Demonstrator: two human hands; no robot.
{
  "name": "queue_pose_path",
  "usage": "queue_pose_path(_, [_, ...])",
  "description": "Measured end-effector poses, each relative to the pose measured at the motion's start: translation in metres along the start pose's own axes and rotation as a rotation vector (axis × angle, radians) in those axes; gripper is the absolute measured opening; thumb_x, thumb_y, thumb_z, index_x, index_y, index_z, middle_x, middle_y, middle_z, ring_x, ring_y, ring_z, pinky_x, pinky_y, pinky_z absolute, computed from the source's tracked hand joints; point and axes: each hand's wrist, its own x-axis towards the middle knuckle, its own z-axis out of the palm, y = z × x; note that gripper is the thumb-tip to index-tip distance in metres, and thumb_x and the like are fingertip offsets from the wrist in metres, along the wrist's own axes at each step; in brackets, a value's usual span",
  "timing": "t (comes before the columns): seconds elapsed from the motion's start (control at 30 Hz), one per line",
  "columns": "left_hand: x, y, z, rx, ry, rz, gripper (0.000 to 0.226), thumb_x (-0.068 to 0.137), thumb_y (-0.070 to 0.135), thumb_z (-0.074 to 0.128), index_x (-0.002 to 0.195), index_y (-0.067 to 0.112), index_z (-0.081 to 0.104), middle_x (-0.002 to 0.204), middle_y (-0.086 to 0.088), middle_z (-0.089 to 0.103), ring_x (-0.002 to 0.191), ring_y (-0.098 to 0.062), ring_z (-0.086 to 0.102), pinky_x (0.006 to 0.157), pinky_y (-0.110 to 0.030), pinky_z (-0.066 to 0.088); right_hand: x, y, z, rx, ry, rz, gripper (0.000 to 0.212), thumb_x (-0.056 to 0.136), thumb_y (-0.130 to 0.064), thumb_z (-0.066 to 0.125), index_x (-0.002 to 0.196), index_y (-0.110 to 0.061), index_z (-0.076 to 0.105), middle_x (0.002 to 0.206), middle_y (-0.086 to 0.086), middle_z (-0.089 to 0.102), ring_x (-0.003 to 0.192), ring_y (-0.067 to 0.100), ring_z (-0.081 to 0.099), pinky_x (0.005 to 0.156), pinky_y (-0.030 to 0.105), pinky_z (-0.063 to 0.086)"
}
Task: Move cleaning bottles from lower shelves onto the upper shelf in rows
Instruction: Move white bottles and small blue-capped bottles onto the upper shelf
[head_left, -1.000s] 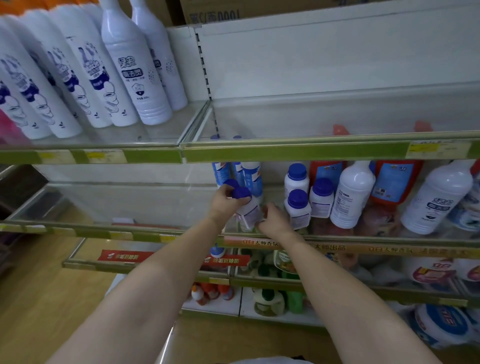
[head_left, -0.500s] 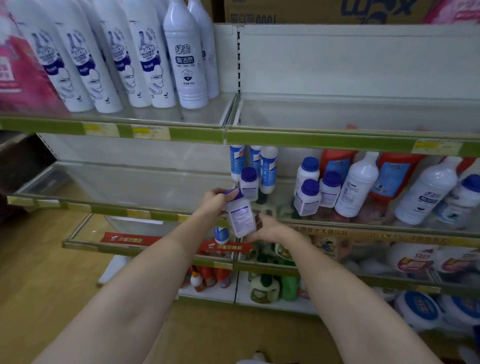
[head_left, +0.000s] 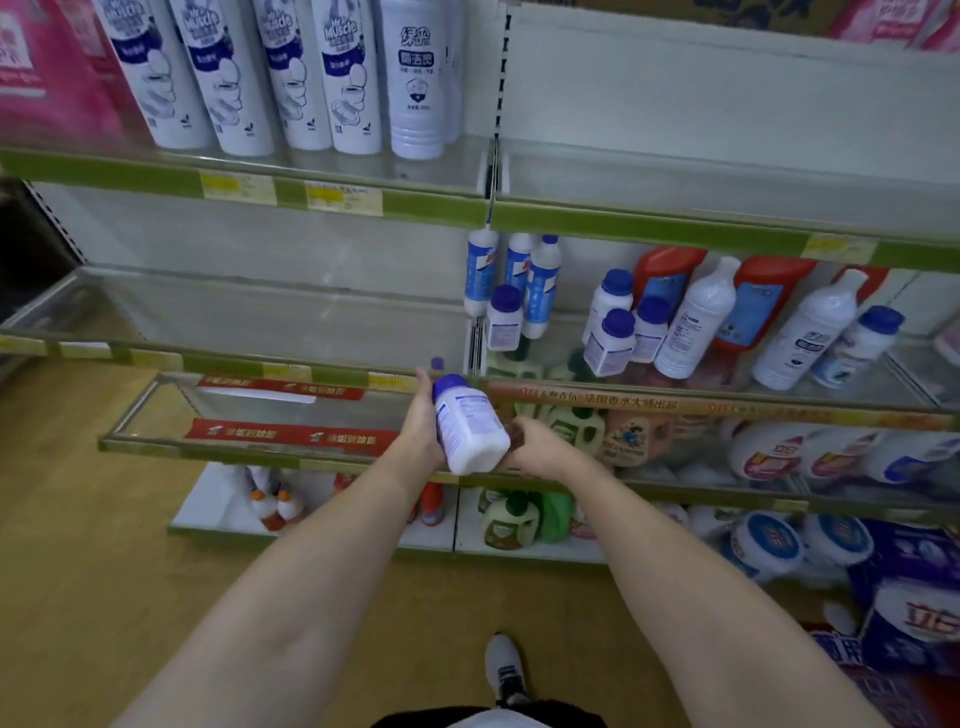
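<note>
1. Small white plastic bottle with a blue screw cap (head_left: 470, 426): held in the air in front of the middle shelf's front edge, tilted, cap up and to the left, base down and to the right, printed label facing the camera.
2. Left hand (head_left: 423, 431): against the bottle's left side, fingers wrapped round behind it, thumb up near the cap.
3. Right hand (head_left: 540, 449): at the bottle's lower right, fingers curled in against the base; how far they close round it cannot be told.
4. Upper shelf, right bay, white metal with a green front strip (head_left: 675, 228): bare deck showing, one yellow price tag (head_left: 836, 248) near the right.
5. Upper shelf, left bay (head_left: 260, 182): a row of tall white toilet-cleaner bottles with blue labels (head_left: 291, 78), upright; beside them at the right end, a tall white ribbed bottle with green lettering (head_left: 418, 88).
6. Middle shelf, right bay, clear front rail (head_left: 675, 402): more small white blue-capped bottles (head_left: 613, 338) grouped together, one apart at the left (head_left: 504, 322) just in front of three slim white bottles with blue labels (head_left: 524, 280); further right, tall white bottles (head_left: 698, 317) and red-orange jugs (head_left: 753, 301) behind them.
7. Lower shelves (head_left: 649, 491): green and pale detergent jugs (head_left: 524, 514), white tubs with pink and blue labels (head_left: 779, 457).
8. Tan floor (head_left: 93, 545): one white shoe (head_left: 506, 670) below the arms.
</note>
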Motion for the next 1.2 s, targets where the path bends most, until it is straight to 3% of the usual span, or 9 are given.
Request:
queue_pose_path(0.07, [-0.011,-0.009,-0.017,0.108,-0.09,-0.09,0.086,0.075,0.084,0.054,0.069,0.001,0.074,0.072,-0.014,0.069,0.066,-0.03,0.071,0.07,-0.043,0.058,-0.006,0.001,0.012,-0.025,0.033,0.046,0.04,0.074,-0.033,0.079,0.1,-0.005,0.066,0.095,0.009,0.071,0.086,0.021,0.066,0.086,0.04,0.056])
queue_pose_path(0.17, [-0.011,-0.02,-0.044,0.221,-0.055,-0.096,0.076,0.069,0.076,0.073,0.096,0.005,0.071,0.084,-0.012,0.069,0.075,-0.029,0.069,0.084,-0.047,0.059,-0.017,0.002,0.032,-0.044,0.025,0.082,0.034,0.081,-0.027,0.077,0.103,-0.008,0.06,0.105,0.01,0.068,0.092,0.021,0.064,0.082,0.04,0.053])
queue_pose_path(0.4, [-0.029,-0.018,-0.077,0.382,0.126,0.054,0.069,0.076,0.06,0.077,0.119,0.007,0.063,0.082,-0.01,0.073,0.069,-0.026,0.072,0.072,-0.04,0.06,-0.03,0.003,0.071,-0.07,-0.13,0.146,0.059,0.081,-0.001,0.071,0.135,-0.015,0.05,0.121,0.005,0.063,0.1,0.017,0.065,0.087,0.037,0.059])
queue_pose_path(0.57, [-0.024,-0.008,-0.083,0.45,0.196,0.108,0.084,0.067,0.057,0.085,0.124,0.003,0.054,0.105,-0.017,0.074,0.088,-0.032,0.074,0.081,-0.049,0.061,-0.026,-0.021,0.092,-0.064,-0.25,0.128,0.062,0.073,-0.034,0.084,0.126,-0.025,0.052,0.117,-0.003,0.062,0.103,0.015,0.064,0.089,0.04,0.058])
queue_pose_path(0.67, [-0.041,0.002,-0.063,0.557,0.171,0.047,0.066,0.08,0.051,0.078,0.119,0.001,0.06,0.103,-0.016,0.071,0.084,-0.029,0.07,0.067,-0.038,0.057,-0.016,-0.023,0.111,-0.011,-0.115,0.122,0.095,0.059,-0.053,0.09,0.136,-0.027,0.04,0.114,-0.005,0.058,0.095,0.014,0.065,0.083,0.042,0.06])
queue_pose_path(0.77, [-0.051,0.014,-0.049,0.754,0.127,0.059,0.045,0.09,0.044,0.071,0.111,0.007,0.057,0.102,-0.011,0.066,0.089,-0.024,0.065,0.076,-0.034,0.052,-0.013,-0.022,0.119,0.081,-0.05,0.129,0.105,0.061,-0.04,0.093,0.14,-0.031,0.025,0.117,-0.006,0.054,0.107,0.018,0.062,0.09,0.039,0.055])
queue_pose_path(0.97, [-0.045,0.037,-0.058,1.122,0.193,0.346,0.043,0.097,0.044,0.059,0.109,0.003,0.066,0.104,-0.017,0.072,0.099,-0.034,0.069,0.091,-0.045,0.056,-0.017,-0.017,0.107,0.583,-0.163,0.184,0.081,0.067,-0.001,0.08,0.136,-0.024,0.046,0.125,0.006,0.065,0.113,0.026,0.064,0.085,0.04,0.057])
queue_pose_path(1.07, [-0.049,0.039,-0.066,1.081,0.175,0.376,0.04,0.101,0.039,0.056,0.113,0.002,0.064,0.103,-0.017,0.07,0.08,-0.028,0.067,0.075,-0.036,0.055,-0.02,-0.011,0.104,0.694,-0.211,0.204,0.087,0.054,0.006,0.074,0.135,-0.017,0.052,0.127,0.013,0.066,0.115,0.033,0.065,0.094,0.049,0.057])
queue_pose_path(1.2, [-0.048,0.04,-0.071,1.073,0.194,0.411,0.026,0.104,0.027,0.053,0.107,0.003,0.062,0.095,-0.019,0.066,0.061,-0.016,0.056,0.053,-0.024,0.045,-0.028,-0.005,0.104,0.836,-0.285,0.218,0.087,0.053,0.008,0.057,0.136,-0.016,0.051,0.129,0.019,0.064,0.117,0.037,0.063,0.082,0.045,0.058])
